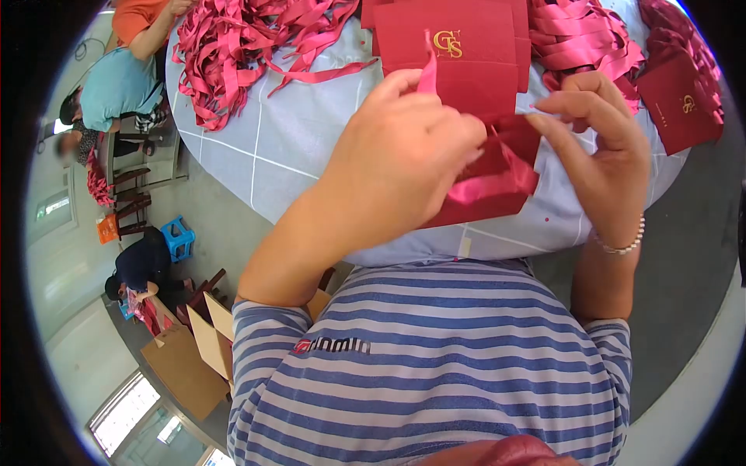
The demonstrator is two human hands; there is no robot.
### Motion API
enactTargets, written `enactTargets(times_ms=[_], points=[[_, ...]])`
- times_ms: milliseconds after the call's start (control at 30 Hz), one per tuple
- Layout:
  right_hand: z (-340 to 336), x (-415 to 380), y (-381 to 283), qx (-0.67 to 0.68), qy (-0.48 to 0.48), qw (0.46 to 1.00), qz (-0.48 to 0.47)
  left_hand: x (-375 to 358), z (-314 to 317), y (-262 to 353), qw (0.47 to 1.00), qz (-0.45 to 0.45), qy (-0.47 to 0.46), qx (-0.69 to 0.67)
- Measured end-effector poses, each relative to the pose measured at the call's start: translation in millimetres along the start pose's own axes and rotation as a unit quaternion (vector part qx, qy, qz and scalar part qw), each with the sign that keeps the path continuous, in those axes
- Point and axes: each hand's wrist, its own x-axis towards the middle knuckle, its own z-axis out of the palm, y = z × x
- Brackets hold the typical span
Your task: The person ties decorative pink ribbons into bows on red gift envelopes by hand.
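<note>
The red folded piece (505,203) sits near the table's edge, at 2 o'clock from the centre of view, with a pink ribbon loop (483,188) across its near side. The left hand (396,147), at the piece's 10 o'clock, is closed, pinching a pink ribbon strip (429,71) that projects at 12 o'clock. The right hand (602,144), at its 2 o'clock, has thumb and forefinger drawn close beside the far right corner; whether they grip anything cannot be told.

Stacked red cards (486,35) lie at 12 o'clock, ribbon heaps at 10 (225,62) and 1 o'clock (583,43), all on the checked tablecloth (287,167).

Risks, in the inspector's judgement: uneven pull could twist the loop or crease the card; a loose pinch could let the smooth ribbon slip; the bead bracelet (625,247) could snag a strand; a careless push towards 6 o'clock could drop the piece off the edge
</note>
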Motion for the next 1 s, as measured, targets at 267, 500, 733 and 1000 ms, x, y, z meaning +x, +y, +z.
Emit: enactTargets(times_ms=[267, 500, 733, 1000], points=[[-20, 22, -11, 0.011, -0.222, 0.974, 0.043, -7, 0, 18, 0.994, 0.098, -0.019, 0.045], [-20, 40, -18, -0.013, -0.368, 0.93, 0.007, -11, -3, 20, 0.992, 0.099, -0.028, 0.066], [-6, 49, -15, 0.012, -0.397, 0.916, 0.054, -15, 1, 15, 0.992, 0.107, -0.013, 0.071], [11, 49, 18, 0.157, -0.198, 0.96, 0.118, -18, 6, 3, 0.994, 0.111, -0.014, -0.002]])
